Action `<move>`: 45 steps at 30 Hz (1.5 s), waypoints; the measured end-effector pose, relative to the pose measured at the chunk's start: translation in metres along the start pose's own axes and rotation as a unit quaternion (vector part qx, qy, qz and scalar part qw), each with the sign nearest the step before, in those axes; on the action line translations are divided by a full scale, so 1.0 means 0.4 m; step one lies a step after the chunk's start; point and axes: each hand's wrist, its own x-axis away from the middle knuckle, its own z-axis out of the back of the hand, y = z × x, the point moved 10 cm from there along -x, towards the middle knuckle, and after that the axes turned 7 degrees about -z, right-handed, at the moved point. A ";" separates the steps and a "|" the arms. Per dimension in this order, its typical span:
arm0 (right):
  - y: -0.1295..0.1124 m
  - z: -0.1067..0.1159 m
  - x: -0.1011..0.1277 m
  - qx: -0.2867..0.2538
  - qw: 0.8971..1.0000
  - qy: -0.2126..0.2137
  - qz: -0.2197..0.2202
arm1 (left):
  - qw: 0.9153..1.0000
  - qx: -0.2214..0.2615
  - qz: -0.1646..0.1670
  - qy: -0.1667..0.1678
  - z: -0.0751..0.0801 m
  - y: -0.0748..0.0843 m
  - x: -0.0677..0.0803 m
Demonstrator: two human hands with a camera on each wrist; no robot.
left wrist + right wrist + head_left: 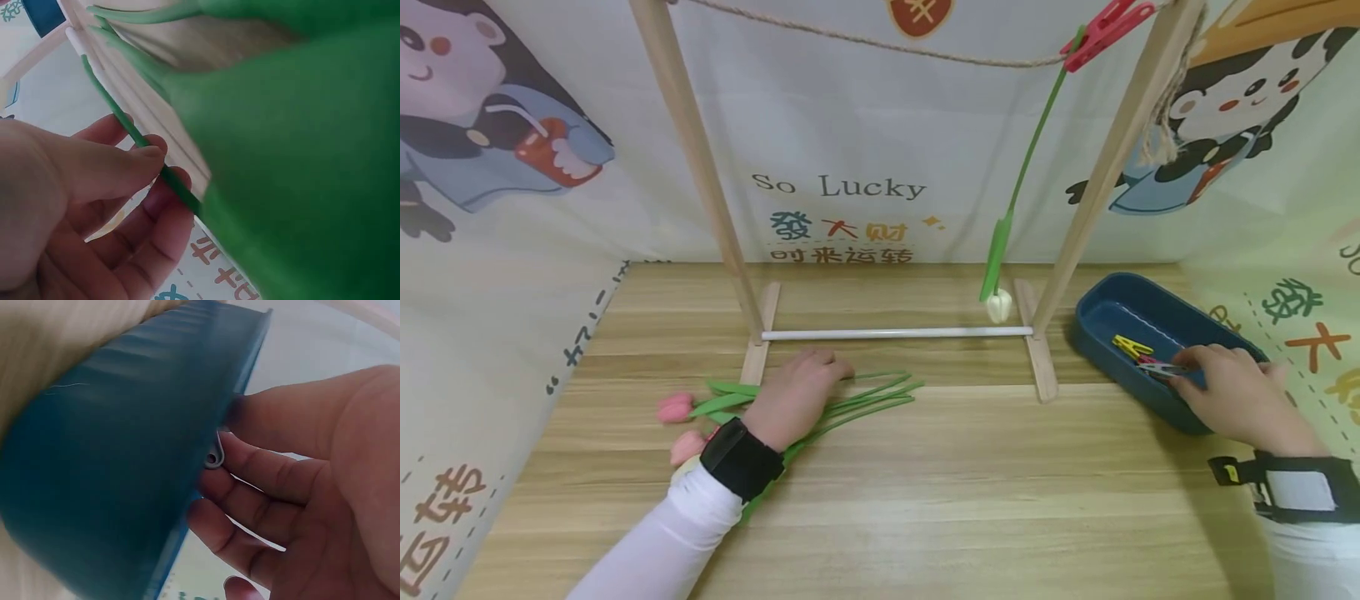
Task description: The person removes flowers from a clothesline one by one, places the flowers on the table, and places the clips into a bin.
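My left hand [793, 396] is over a bunch of artificial tulips lying on the table, pink blooms [676, 408] to the left and green stems [880, 402] to the right. In the left wrist view, its thumb and fingers pinch one tulip stem [109, 100]; large green leaves fill the right side. My right hand [1240, 396] reaches into a dark blue box [1097, 312], pinching a grey clothespin [1161, 368]. The right wrist view shows that clothespin's end [214, 456] between thumb and fingers, the rest hidden by the box wall. A yellow clothespin [1131, 346] lies beside it.
A wooden frame [700, 158] with a white crossbar [895, 333] stands at the back. Across its top runs a twine line [865, 40], where a red clothespin [1105, 33] holds a white tulip [998, 306] upside down. Printed cloth [850, 133] surrounds the table.
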 end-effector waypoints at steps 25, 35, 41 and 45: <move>0.056 -0.011 -0.009 -0.014 0.999 -0.032 -0.020 | 1.000 -0.011 0.008 -0.027 0.011 0.023 0.003; -0.062 0.151 0.008 0.007 0.998 0.061 0.002 | 1.000 -0.014 -0.004 0.017 0.139 0.064 -0.026; -0.150 0.264 0.024 0.027 0.993 0.112 0.019 | 0.995 0.043 -0.012 0.089 0.235 0.085 -0.059; -0.213 0.351 0.030 0.049 0.985 0.161 0.031 | 0.983 0.098 -0.023 0.152 0.299 0.101 -0.091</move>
